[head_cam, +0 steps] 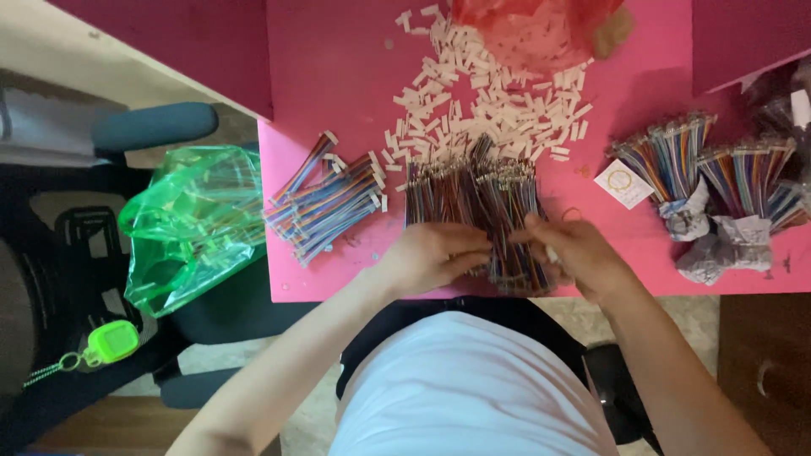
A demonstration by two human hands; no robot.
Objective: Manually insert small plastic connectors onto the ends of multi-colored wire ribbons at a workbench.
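On the near edge of the pink table (pixel 338 67), we are seeing both bare hands working at a loose pile of multicoloured wire leads (pixel 473 198) lying with their metal-tipped ends pointing far. The left hand (pixel 431 257) is resting on the near left part of the pile, fingers curled over and touching the wires; we cannot tell whether it is actually pinching any. The right hand (pixel 574 253) is closing thumb and fingers on what appears to be a small white piece at the near right of the pile, with wires running beneath its fingers. Just beyond the pile, we are noting a broad scatter of small white plastic connector housings (pixel 490 93), spreading far toward a red plastic bag (pixel 532 25) holding more of them. Left of the pile, slightly apart, a smaller heap of finished ribbon-like wire sets with white ends (pixel 325 203) is lying at a slant. At the right, bundled multicoloured wire harnesses (pixel 667 156) are sitting beside further bundles (pixel 760 181) and crumpled grey wrapping (pixel 718 245), with a small white card bearing a yellow rubber band (pixel 623 183) between them and the pile. Off the table's left edge, a green plastic bag (pixel 194 224) is draping over a dark chair (pixel 152 125), near a lime-green key fob (pixel 111 342).
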